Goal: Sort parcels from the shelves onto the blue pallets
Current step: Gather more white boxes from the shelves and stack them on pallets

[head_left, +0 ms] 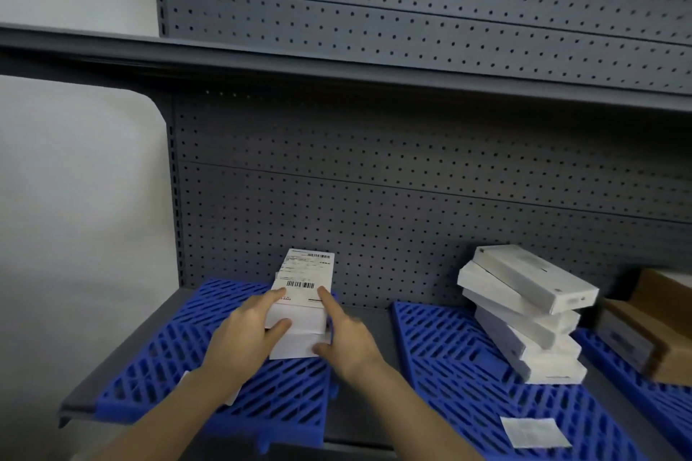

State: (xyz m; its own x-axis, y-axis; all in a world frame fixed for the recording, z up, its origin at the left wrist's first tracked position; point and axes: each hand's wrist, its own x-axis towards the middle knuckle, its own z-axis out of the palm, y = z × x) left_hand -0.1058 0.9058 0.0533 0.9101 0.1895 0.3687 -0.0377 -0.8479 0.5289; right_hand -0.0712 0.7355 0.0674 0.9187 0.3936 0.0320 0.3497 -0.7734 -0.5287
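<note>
- Two bare forearms reach in from the bottom edge toward the left pallet (pixel 157 367), a blue slotted one lying on the grey shelf (pixel 359 326).
- A small white slip (pixel 533 431) lies flat near the front of the middle pallet (pixel 449 356), close to the camera.
- The left hand (pixel 245 335) rests on the left side of a small stack of white parcels (pixel 299 322); its thumb presses the near face and its fingers lie across the top, closed on the stack.
- The right hand (pixel 346 339) is on the stack's right side, with the index finger stretched over the top label and the thumb against the lower near corner; it too bears on the stack.
- The stack sits toward the back right of the left pallet, its top covered by a label (pixel 305 279) with barcodes.
- A strip of bare shelf separates the left pallet from the middle one.
- On the right rear of the middle pallet stands a leaning pile of white boxes (pixel 524 314), fanned at different angles, well apart from the hands.
- Farther right, brown cartons (pixel 651 329) rest on a third pallet (pixel 644 389), partly cut off by the frame edge.
- Behind everything rises the grey pegboard (pixel 412 198), with an upper shelf (pixel 337 67) overhead and a white wall (pixel 75 198) to the left.
</note>
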